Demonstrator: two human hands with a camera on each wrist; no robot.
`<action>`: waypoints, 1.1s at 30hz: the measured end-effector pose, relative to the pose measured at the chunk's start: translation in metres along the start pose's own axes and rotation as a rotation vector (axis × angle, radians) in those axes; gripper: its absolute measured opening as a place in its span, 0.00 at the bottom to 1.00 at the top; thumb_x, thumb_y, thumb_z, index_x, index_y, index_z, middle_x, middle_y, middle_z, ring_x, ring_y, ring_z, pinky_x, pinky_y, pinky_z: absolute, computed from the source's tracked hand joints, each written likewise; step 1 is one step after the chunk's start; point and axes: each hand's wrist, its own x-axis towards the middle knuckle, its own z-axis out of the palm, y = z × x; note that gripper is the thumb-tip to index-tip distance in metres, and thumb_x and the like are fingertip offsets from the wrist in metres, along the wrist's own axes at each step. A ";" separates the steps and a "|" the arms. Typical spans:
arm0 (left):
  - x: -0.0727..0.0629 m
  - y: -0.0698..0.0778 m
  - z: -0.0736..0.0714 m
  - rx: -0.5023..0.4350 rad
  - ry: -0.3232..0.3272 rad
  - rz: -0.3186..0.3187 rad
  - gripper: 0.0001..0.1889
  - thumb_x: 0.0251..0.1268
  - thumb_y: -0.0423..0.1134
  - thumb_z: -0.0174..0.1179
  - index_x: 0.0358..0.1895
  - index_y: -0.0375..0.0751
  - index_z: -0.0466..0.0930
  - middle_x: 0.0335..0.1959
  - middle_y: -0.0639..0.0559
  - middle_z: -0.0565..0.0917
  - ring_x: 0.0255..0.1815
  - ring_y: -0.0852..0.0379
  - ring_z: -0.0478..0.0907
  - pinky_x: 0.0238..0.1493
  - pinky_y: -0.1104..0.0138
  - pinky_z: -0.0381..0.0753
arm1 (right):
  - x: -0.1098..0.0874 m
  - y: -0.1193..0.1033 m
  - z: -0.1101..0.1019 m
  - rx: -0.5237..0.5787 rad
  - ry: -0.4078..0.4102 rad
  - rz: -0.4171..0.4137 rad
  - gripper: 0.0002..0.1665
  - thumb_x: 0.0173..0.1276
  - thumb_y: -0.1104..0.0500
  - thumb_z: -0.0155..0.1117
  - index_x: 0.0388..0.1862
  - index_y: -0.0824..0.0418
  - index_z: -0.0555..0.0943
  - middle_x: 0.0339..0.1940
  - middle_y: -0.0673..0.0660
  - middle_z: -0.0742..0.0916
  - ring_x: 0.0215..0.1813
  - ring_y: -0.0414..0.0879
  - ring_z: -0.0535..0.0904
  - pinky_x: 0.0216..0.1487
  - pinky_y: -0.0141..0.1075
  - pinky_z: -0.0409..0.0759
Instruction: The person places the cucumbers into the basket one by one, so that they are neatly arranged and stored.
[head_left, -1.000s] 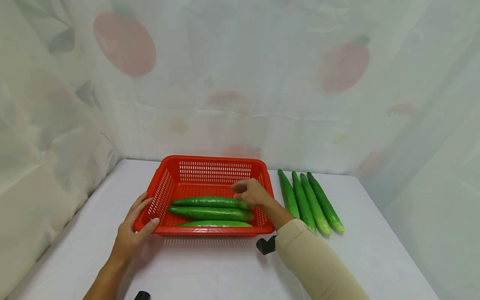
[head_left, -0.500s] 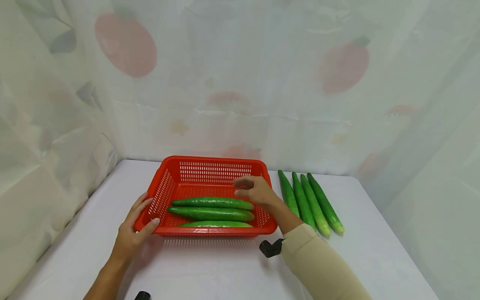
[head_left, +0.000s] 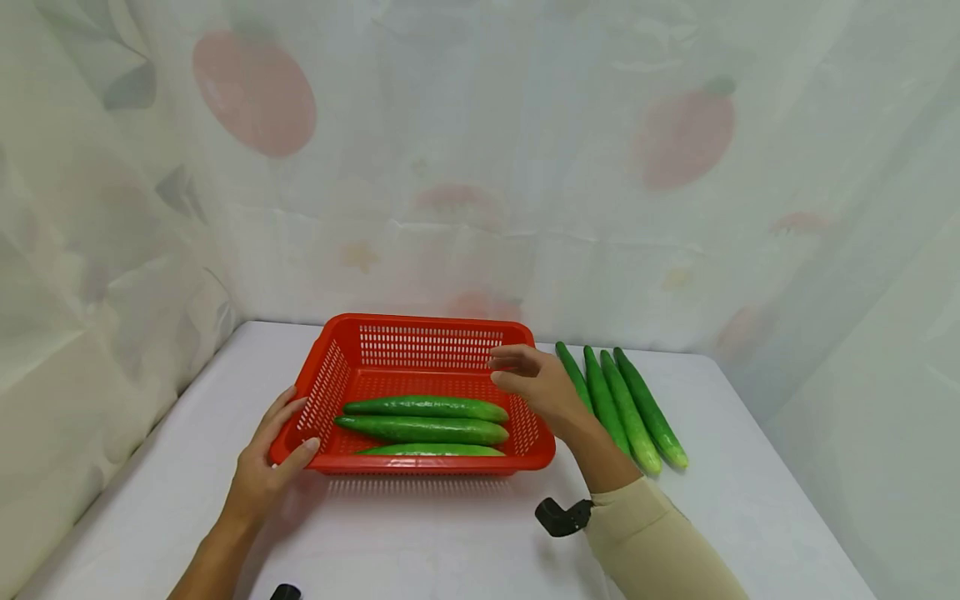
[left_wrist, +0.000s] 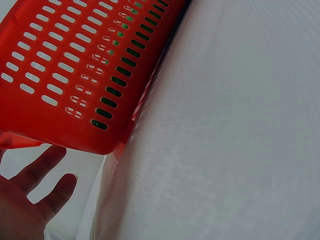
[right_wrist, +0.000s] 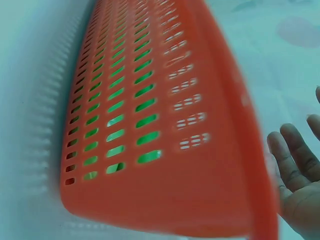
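Observation:
The red plastic basket (head_left: 427,463) stands on the white table with 3 long green cucumbers (head_left: 422,429) lying side by side in its near part. My left hand (head_left: 258,467) holds the basket's near left corner, thumb over the rim and fingers along the left side. In the left wrist view, two spread fingers (left_wrist: 42,167) show close to the basket's end wall. My right hand (head_left: 543,387) is above the basket's right rim, fingers loosely bent with nothing in them. The right wrist view shows that palm beyond the blurred rim (right_wrist: 245,115).
Several more cucumbers (head_left: 633,417) lie in a row on the table, right of the basket, partly behind my right forearm. A black angled piece (head_left: 562,518) sticks out at my right cuff. A printed plastic sheet (head_left: 600,167) hangs behind the table (head_left: 420,542).
My right hand has drawn back from over the cucumbers in the basket, moving right and nearer to me, to the basket's right rim. The left hand and basket stay put.

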 end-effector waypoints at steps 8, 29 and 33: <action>0.000 0.000 0.000 -0.003 -0.002 -0.003 0.30 0.63 0.33 0.61 0.69 0.41 0.67 0.74 0.52 0.57 0.68 0.64 0.58 0.52 0.82 0.66 | -0.021 -0.010 -0.012 0.032 0.073 -0.038 0.20 0.66 0.59 0.66 0.57 0.57 0.79 0.51 0.57 0.83 0.54 0.50 0.78 0.53 0.42 0.77; 0.001 -0.004 0.001 -0.024 0.001 -0.013 0.29 0.64 0.33 0.61 0.69 0.41 0.67 0.74 0.52 0.57 0.68 0.64 0.57 0.53 0.82 0.66 | -0.073 -0.020 -0.050 -0.009 0.293 -0.224 0.21 0.66 0.68 0.64 0.58 0.69 0.76 0.52 0.63 0.82 0.53 0.53 0.79 0.51 0.36 0.78; 0.001 -0.004 0.001 -0.030 0.002 0.003 0.29 0.63 0.32 0.61 0.69 0.41 0.67 0.74 0.51 0.57 0.68 0.65 0.58 0.53 0.82 0.66 | -0.082 -0.021 -0.060 -0.028 0.346 -0.215 0.21 0.67 0.67 0.63 0.59 0.69 0.76 0.52 0.63 0.82 0.54 0.53 0.78 0.53 0.34 0.77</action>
